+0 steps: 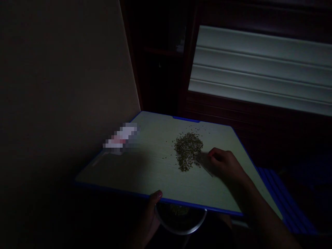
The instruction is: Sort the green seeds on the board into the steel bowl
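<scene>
A pale board with a blue rim carries a heap of small brownish-green seeds or grains, with stray ones scattered around it. My left hand grips the board's front edge, its thumb on top and its other fingers mostly hidden below. Just right of the heap, my right hand is closed above the board, fingers curled together. A faint, see-through shape lies between that hand and the heap; in the dim light I cannot tell what it is. Under the front edge is a metal-rimmed bowl with similar grains inside, partly covered by the board.
A blurred-out white and pink packet lies on the board's left side. A plain wall borders the left. Behind stands dark wooden furniture with pale slatted panels. Something blue and ribbed is at the right.
</scene>
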The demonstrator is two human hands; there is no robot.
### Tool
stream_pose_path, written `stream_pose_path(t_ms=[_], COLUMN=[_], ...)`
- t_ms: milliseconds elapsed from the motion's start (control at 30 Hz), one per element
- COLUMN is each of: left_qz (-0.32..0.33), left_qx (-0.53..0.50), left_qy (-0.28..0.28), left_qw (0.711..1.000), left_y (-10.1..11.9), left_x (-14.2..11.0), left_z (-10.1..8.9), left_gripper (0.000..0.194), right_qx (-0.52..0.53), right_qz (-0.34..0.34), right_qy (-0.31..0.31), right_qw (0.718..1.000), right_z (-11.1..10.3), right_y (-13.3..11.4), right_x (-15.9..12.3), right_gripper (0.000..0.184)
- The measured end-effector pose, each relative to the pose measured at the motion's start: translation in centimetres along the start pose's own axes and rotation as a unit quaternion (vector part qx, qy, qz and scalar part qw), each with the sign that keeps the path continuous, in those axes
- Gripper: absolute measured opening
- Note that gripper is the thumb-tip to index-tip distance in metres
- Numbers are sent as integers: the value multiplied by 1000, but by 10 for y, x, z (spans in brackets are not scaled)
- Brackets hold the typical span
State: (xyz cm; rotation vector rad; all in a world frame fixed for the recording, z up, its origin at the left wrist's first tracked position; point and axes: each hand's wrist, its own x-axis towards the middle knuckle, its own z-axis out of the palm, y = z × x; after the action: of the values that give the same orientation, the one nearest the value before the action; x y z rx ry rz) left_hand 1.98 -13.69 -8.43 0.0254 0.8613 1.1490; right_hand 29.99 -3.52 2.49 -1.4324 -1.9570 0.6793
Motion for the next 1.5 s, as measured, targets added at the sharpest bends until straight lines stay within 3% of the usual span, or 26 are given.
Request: stream_pose_path(t_ms=[133,433,900,1167,1500], left_qz=[9,-18,8,21,9], left_qx=[-11,-17,-18,-15,-15], left_qy=[1,-1,38,44,56], left_qw=[1000,1000,999,999,998], left_y=[1,7,4,3,8], left_x=[-3,-16,-16,-15,-22], left_z=[5,19,25,27,32], left_gripper=[51,49,57,53,52], right_qx=[-4,14,68,69,67], right_qz=[15,-22,-40,-27,-34], right_qy=[26,-44,-124,-54,-90], right_qw=[1000,999,989,996,993], right_z=[1,5,10,11,9], right_y=[2,-1,-4,1,0], right_x=[1,0,-4,-3,-4], right_gripper=[20,18,23,16,12])
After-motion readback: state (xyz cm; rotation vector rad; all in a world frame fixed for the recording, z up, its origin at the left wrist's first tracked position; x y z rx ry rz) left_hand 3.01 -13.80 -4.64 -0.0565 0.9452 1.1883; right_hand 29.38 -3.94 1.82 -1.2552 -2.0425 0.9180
